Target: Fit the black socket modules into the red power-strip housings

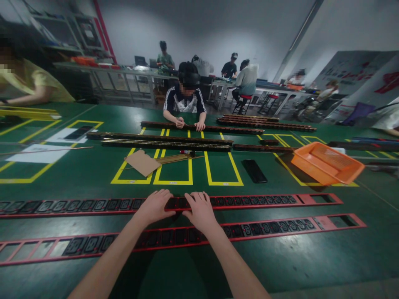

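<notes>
Two long red strips filled with black sockets lie across the green table in front of me. My left hand [155,206] and my right hand [200,209] rest side by side on the farther red strip [255,200], fingers pressed down on its black sockets near the middle. The nearer red strip [280,227] runs under my forearms, with empty frames at both ends. Neither hand lifts anything.
An orange plastic tray [326,162] sits at the right, a black phone [254,170] and a piece of cardboard [142,162] lie in yellow-marked boxes. Long dark strips [165,144] lie farther off. A person [185,101] works across the table; others sit behind.
</notes>
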The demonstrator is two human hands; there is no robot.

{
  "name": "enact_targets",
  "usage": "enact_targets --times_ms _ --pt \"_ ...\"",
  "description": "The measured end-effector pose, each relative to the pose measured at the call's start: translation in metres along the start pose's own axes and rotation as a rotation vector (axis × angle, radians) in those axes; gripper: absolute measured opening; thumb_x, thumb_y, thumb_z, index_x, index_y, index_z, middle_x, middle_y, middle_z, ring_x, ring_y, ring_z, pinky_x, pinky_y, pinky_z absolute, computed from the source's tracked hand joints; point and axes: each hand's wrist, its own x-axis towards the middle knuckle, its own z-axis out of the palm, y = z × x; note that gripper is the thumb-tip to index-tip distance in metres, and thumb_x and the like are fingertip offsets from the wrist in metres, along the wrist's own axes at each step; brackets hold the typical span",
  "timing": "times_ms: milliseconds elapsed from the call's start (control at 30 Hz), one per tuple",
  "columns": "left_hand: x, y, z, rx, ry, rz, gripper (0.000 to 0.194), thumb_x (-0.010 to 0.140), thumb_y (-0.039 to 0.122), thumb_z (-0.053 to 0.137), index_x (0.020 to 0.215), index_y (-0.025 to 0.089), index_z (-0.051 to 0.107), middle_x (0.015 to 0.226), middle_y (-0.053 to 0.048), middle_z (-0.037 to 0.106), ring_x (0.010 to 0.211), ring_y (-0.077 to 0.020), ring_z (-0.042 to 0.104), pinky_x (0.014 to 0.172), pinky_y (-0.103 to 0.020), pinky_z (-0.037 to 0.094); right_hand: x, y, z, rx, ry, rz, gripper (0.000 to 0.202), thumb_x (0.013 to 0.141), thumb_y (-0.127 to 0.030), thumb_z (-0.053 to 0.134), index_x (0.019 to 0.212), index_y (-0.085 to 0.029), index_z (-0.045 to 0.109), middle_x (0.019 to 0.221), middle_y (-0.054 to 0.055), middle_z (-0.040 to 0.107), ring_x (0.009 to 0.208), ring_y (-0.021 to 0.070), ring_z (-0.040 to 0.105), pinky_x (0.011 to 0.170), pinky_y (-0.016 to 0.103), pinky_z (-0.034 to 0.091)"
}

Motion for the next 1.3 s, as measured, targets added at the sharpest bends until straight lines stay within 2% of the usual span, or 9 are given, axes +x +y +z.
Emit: enact_targets --times_ms 233,367,600,800,867,1033,1300 --pt "-0.001 0.004 -0.004 0.035 -0.006 0.007 0.034 0.075 0.043 0.071 0.099 0.022 0.061 0.100 -0.004 0.064 0.095 -0.0233 0.058 0.082 -0.036 0.044 0.001 0.000 -0.001 0.014 -0.029 0.014 0.049 0.084 -0.037 0.071 0.129 -0.023 0.056 0.117 0.009 0.063 0.111 0.0267 0.053 0.100 0.044 0.038" --pt "0.000 0.007 -0.003 0.040 0.007 -0.010 0.038 0.074 0.044 0.072 0.103 0.023 0.060 0.103 -0.004 0.064 0.098 -0.0238 0.058 0.084 -0.036 0.043 -0.001 -0.002 -0.002 -0.002 -0.016 0.050 0.045 0.086 -0.035 0.069 0.127 -0.025 0.055 0.116 0.008 0.063 0.112 0.0264 0.053 0.106 0.051 0.029" --pt "0.000 0.005 -0.003 0.053 0.074 -0.082 0.041 0.078 0.051 0.068 0.108 0.024 0.059 0.108 -0.004 0.064 0.103 -0.0247 0.056 0.088 -0.038 0.041 -0.002 0.006 0.004 -0.058 0.038 0.198 0.045 0.086 -0.019 0.063 0.130 -0.026 0.052 0.123 0.009 0.060 0.121 0.0272 0.049 0.111 0.065 0.012" --pt "-0.002 -0.004 0.001 0.080 0.086 -0.173 0.047 0.079 0.060 0.063 0.108 0.023 0.059 0.107 -0.006 0.064 0.101 -0.0260 0.057 0.085 -0.039 0.039 -0.002 0.008 0.005 -0.081 0.077 0.251 0.052 0.081 -0.014 0.066 0.131 -0.025 0.052 0.127 0.010 0.058 0.125 0.0300 0.045 0.111 0.064 0.018" --pt "-0.001 -0.005 0.002 0.075 0.084 -0.170 0.046 0.079 0.060 0.063 0.106 0.022 0.059 0.107 -0.006 0.064 0.101 -0.0260 0.057 0.085 -0.039 0.039 -0.003 0.008 0.004 -0.073 0.093 0.215 0.049 0.081 -0.012 0.064 0.128 -0.025 0.055 0.129 0.010 0.057 0.127 0.0305 0.044 0.112 0.064 0.018" --pt "0.000 -0.005 0.003 0.054 0.085 -0.165 0.044 0.077 0.058 0.066 0.103 0.023 0.060 0.106 -0.005 0.064 0.103 -0.0250 0.056 0.085 -0.038 0.039 -0.002 0.007 0.003 0.049 0.070 -0.011 0.038 0.087 -0.010 0.055 0.121 -0.025 0.062 0.129 0.008 0.059 0.125 0.0243 0.048 0.115 0.054 0.026" --pt "0.000 -0.006 0.004 0.041 0.081 -0.171 0.043 0.078 0.057 0.064 0.105 0.023 0.059 0.108 -0.005 0.064 0.103 -0.0250 0.057 0.085 -0.037 0.039 -0.003 0.008 0.005 0.079 0.116 -0.121 0.031 0.089 -0.012 0.055 0.116 -0.020 0.067 0.130 0.010 0.060 0.124 0.0239 0.050 0.111 0.047 0.037"
